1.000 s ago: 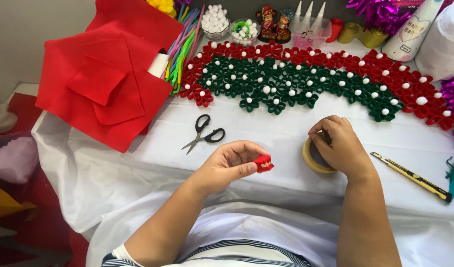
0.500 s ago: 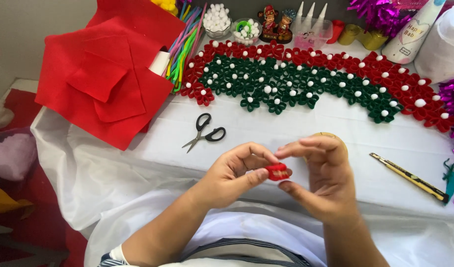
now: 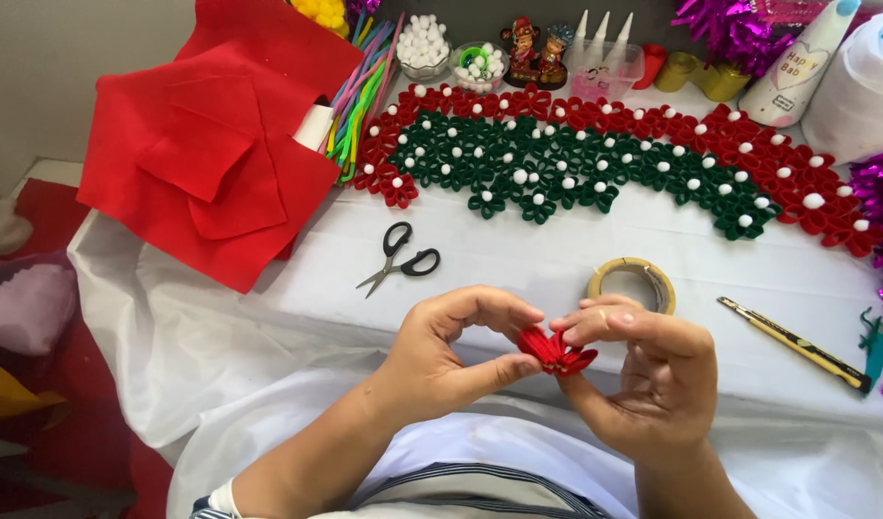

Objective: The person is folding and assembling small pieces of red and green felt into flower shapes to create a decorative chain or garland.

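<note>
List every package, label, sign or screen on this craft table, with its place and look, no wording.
Cone-shaped label piece: far right back of the table, white cone with a pink heart and a blue tip.
White wrapped roll: far right corner, beside the cone, plain white.
Clear plastic tub: back centre, holding white pointed tips.
No signs or screens.

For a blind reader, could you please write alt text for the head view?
Both hands, left hand and right hand, pinch a small red felt flower above a white-covered table, with scissors, a tape roll and a red-and-green flower garland beyond.
</note>
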